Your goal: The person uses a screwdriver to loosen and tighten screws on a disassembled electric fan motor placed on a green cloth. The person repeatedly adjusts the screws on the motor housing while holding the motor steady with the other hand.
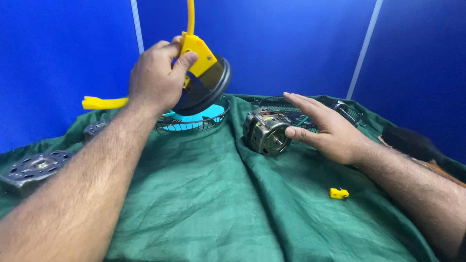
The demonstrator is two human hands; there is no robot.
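Yellow tool up left, motor under my right hand.

My left hand [156,77] grips the yellow-and-black tool [203,73] aloft, tilted over the wire basket [194,122]; rightward, my right hand [326,127] lies open-fingered, thumb touching the metal motor [265,132] on the green cloth [213,204].

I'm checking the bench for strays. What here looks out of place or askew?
A small yellow part lies alone on the green cloth, apart from the wire baskets. The metal motor lies tipped on its side by the right hand. The cloth is rumpled.

Motor [265,131] on cloth [204,194], wire basket [194,121] seemingly behind-left.
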